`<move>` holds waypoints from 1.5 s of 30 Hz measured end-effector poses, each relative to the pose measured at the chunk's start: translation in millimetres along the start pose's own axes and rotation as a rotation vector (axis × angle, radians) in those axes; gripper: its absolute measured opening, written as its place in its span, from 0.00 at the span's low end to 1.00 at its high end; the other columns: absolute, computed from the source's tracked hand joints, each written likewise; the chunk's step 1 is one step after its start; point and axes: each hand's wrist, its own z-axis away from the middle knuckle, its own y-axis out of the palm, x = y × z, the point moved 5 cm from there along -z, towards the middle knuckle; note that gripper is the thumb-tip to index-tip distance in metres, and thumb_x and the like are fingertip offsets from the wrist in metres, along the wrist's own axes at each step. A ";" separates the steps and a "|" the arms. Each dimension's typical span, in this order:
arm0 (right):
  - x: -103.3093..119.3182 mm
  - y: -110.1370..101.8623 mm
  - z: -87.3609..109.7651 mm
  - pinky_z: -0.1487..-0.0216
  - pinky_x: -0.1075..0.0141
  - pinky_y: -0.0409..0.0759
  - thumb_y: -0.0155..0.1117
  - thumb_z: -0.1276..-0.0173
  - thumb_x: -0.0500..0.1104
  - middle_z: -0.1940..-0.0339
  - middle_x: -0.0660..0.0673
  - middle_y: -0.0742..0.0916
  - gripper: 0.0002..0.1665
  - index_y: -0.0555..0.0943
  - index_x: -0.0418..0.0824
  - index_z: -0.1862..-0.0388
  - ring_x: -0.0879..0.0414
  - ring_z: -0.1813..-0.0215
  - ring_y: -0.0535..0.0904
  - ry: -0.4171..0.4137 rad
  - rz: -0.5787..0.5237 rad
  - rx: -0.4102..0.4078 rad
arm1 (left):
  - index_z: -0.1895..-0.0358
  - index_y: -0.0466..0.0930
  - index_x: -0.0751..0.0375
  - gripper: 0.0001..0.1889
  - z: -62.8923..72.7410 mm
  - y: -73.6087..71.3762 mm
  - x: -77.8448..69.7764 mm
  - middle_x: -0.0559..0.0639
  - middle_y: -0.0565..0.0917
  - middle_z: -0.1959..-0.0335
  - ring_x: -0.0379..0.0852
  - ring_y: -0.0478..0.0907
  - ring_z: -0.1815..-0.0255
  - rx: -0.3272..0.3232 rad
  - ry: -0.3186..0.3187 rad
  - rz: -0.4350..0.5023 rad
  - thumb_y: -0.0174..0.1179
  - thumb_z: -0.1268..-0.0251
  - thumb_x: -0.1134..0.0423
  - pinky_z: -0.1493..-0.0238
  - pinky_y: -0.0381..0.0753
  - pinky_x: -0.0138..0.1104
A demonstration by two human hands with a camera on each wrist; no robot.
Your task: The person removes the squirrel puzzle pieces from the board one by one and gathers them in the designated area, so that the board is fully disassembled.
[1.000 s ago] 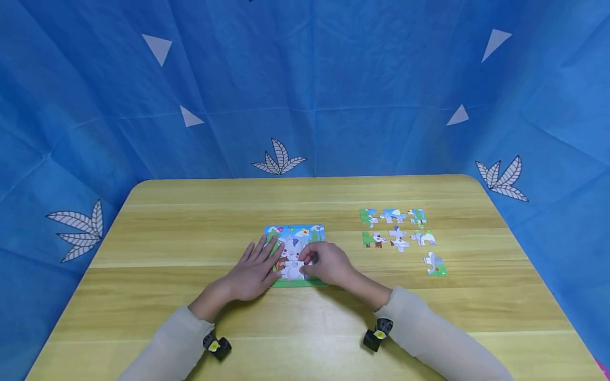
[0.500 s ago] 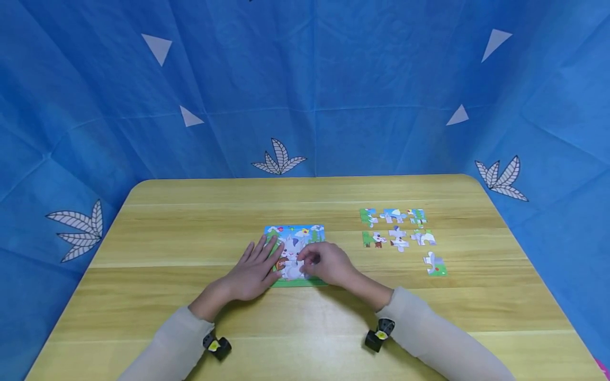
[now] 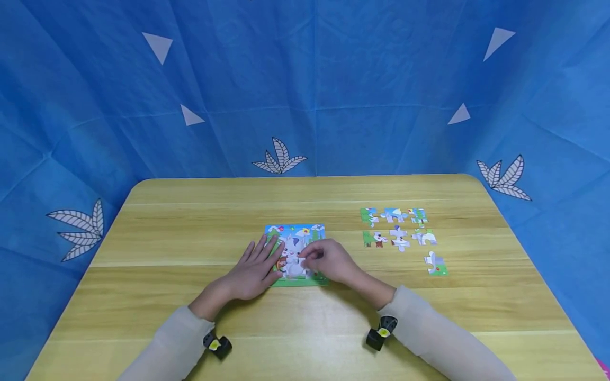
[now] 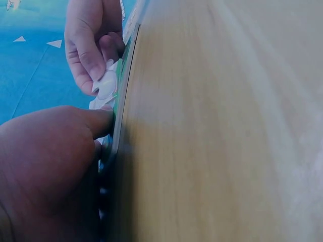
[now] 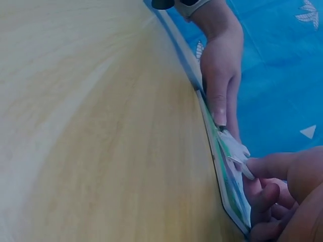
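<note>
A jigsaw puzzle board (image 3: 305, 282) with a cartoon animal picture lies on the table in the head view. My left hand (image 3: 254, 272) rests flat on its left side, fingers spread and straight. Over the board's right half, my right hand (image 3: 331, 262) pinches a whitish puzzle piece (image 4: 107, 84) between thumb and fingers. From the right wrist view, that piece appears tilted at the fingertips, close above the board. The left thumb touches the board's near part in the left wrist view. The right hand covers part of the picture.
Several loose puzzle pieces lie on the wooden table (image 3: 190, 222) to the right of the board, roughly in rows. One corner piece (image 3: 436, 263) sits nearest me. A blue patterned curtain (image 3: 305, 90) hangs behind the table and along both sides.
My right hand has shifted slightly up and to the right, with its pinch kept. More of the board's lower right now shows beneath it. My left hand has stayed in place.
</note>
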 end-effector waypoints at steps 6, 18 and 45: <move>-2.7 -5.8 -1.0 0.62 0.66 0.80 0.70 0.32 0.36 0.66 0.48 0.86 0.06 0.88 0.38 0.58 0.56 0.63 0.80 0.039 -0.051 0.017 | 0.17 0.41 0.58 0.35 -0.9 0.2 0.6 0.56 0.35 0.16 0.59 0.25 0.17 -0.008 0.003 -0.003 0.39 0.16 0.46 0.22 0.28 0.57; -6.5 -24.7 1.3 0.68 0.68 0.74 0.68 0.30 0.36 0.67 0.47 0.86 0.07 0.88 0.37 0.56 0.54 0.65 0.79 0.049 -0.112 0.064 | 0.17 0.40 0.56 0.36 -1.2 0.1 0.3 0.55 0.35 0.16 0.57 0.24 0.17 0.007 -0.012 -0.004 0.39 0.16 0.45 0.22 0.28 0.56; -41.9 -101.0 45.0 0.54 0.59 0.80 0.67 0.27 0.41 0.61 0.44 0.89 0.11 0.86 0.35 0.51 0.51 0.57 0.84 0.078 -0.059 0.110 | 0.17 0.41 0.59 0.35 1.7 -2.6 -4.1 0.57 0.36 0.16 0.59 0.25 0.17 -0.003 -0.002 0.026 0.40 0.15 0.47 0.22 0.27 0.57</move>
